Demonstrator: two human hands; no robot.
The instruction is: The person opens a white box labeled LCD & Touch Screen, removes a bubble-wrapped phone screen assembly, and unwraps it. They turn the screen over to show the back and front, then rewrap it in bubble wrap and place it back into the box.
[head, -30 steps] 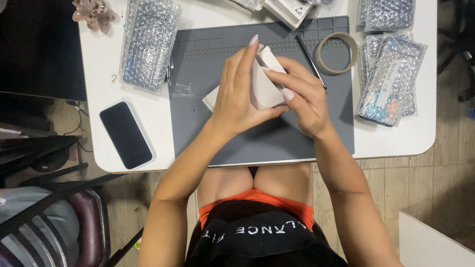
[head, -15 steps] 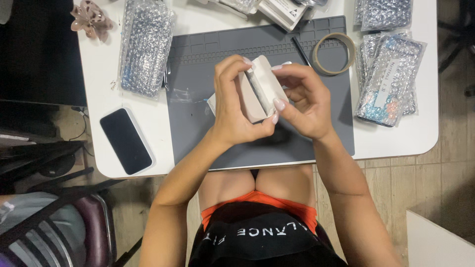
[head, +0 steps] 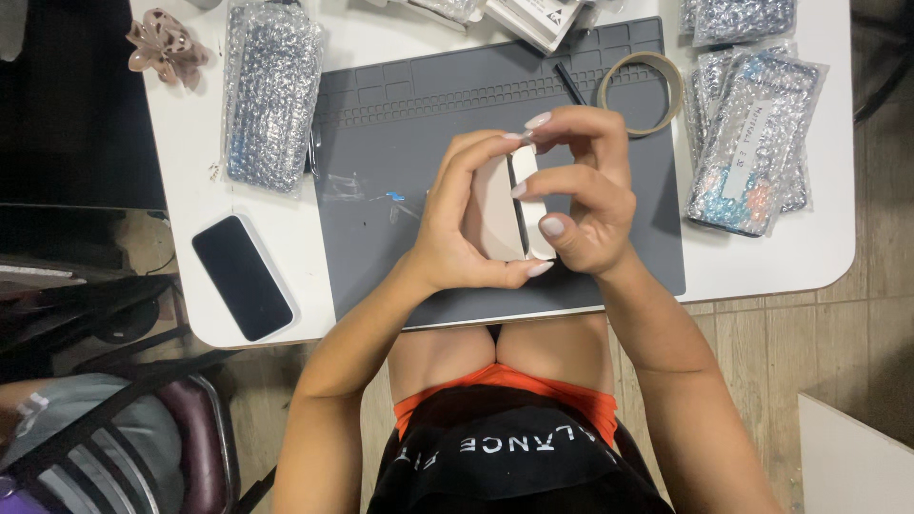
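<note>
White and small, a box point(head: 503, 205) with a dark seam down its face sits gripped between both your hands over the middle of a grey work mat point(head: 381, 124) on the white tabletop point(head: 190, 190). Your left hand point(head: 466, 224) wraps the box from the 9 o'clock side, thumb under its lower edge. Your right hand point(head: 586, 195) clamps it from 3 o'clock, fingertips curled over the top and front. The two hands touch at the fingertips above the box.

Around the box, by the clock:
- At 1 o'clock, a roll of tape point(head: 640, 92) lies flat on the mat's corner, with a thin black pen-like tool point(head: 569, 83) just beside it
- At 3 o'clock, a stack of bubble-wrapped packets point(head: 752, 143) rests on the tabletop, off the mat
- At 10 o'clock, another bubble-wrapped packet point(head: 271, 95) lies just left of the mat
- Farther out at 10 o'clock, a pinkish flower-shaped clip point(head: 167, 48) sits near the tabletop's corner
- At 8 o'clock, a black phone point(head: 243, 276) lies screen up near the tabletop's front edge
</note>
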